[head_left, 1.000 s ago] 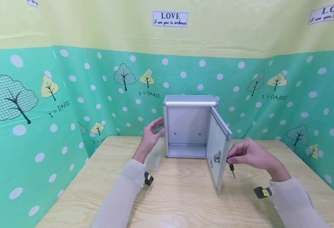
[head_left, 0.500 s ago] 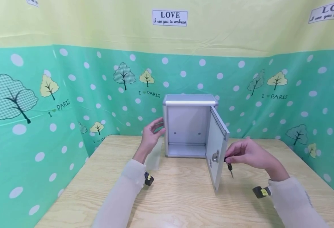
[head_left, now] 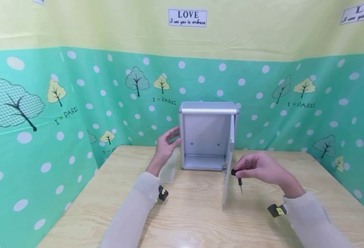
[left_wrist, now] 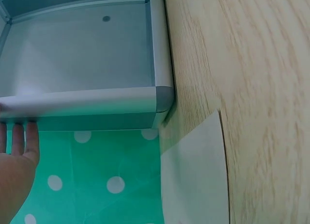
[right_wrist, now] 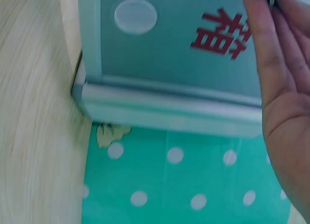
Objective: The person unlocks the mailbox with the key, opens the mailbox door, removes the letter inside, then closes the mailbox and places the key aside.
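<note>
A silver-grey metal box [head_left: 208,106] stands upright at the back of the table, its inside visible. Its hinged door [head_left: 228,165] stands partly swung out on the right, seen nearly edge-on. My right hand [head_left: 262,168] pinches a black-headed key [head_left: 233,172] at the door's outer face; a second key [head_left: 240,184] dangles below it. Whether the pinched key's blade sits in the lock is hidden. My left hand [head_left: 165,146] touches the box's left side with fairly straight fingers. In the right wrist view, the door's front carries a red character [right_wrist: 223,32].
A pale thin sheet [left_wrist: 196,170] lies on the wooden table [head_left: 182,213] left of the box. Behind and around the table hangs a green and yellow curtain [head_left: 200,75]. Two small holes show in the box's back wall.
The door has swung partway inward, toward the box, and my right hand has moved left along with it and the keys. My left hand stays at the box's side.
</note>
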Action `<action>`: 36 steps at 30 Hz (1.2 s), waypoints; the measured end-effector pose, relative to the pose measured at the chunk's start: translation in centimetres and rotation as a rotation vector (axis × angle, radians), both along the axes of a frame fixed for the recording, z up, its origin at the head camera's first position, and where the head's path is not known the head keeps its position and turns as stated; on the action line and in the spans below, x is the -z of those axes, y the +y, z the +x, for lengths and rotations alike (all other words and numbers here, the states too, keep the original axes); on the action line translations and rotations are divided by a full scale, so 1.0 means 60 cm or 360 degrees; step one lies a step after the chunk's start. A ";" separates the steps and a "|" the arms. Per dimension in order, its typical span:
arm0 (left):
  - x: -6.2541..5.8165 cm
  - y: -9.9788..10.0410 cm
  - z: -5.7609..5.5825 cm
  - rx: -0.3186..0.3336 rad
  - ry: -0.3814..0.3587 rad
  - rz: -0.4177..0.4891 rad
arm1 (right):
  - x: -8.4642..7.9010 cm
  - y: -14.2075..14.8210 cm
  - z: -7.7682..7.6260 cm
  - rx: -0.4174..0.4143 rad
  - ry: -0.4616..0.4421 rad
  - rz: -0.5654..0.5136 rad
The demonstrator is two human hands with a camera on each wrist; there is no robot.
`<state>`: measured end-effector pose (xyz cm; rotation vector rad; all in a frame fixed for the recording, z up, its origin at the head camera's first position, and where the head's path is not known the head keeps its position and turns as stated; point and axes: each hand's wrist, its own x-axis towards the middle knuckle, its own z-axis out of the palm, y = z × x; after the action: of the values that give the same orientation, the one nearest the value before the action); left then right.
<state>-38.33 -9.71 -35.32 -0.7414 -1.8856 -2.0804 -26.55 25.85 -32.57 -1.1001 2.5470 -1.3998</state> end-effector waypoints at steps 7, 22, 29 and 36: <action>-0.005 0.001 0.011 -0.0016 -0.0001 0.0004 | -0.005 -0.036 0.004 0.0083 -0.0067 0.0050; -0.009 0.001 0.015 0.0024 0.0001 0.0013 | -0.015 -0.078 -0.005 0.0124 -0.0057 0.0076; -0.005 0.000 0.010 0.0015 0.0006 0.0015 | -0.011 -0.100 -0.007 0.0179 -0.0049 0.0028; -0.011 0.002 0.016 0.0006 -0.0006 0.0019 | -0.004 -0.125 -0.005 0.0315 -0.0090 -0.0047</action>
<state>-37.37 -9.61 -34.69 -0.7395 -1.8738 -2.0950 -26.86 18.35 -32.32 -0.8182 2.6644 -1.4912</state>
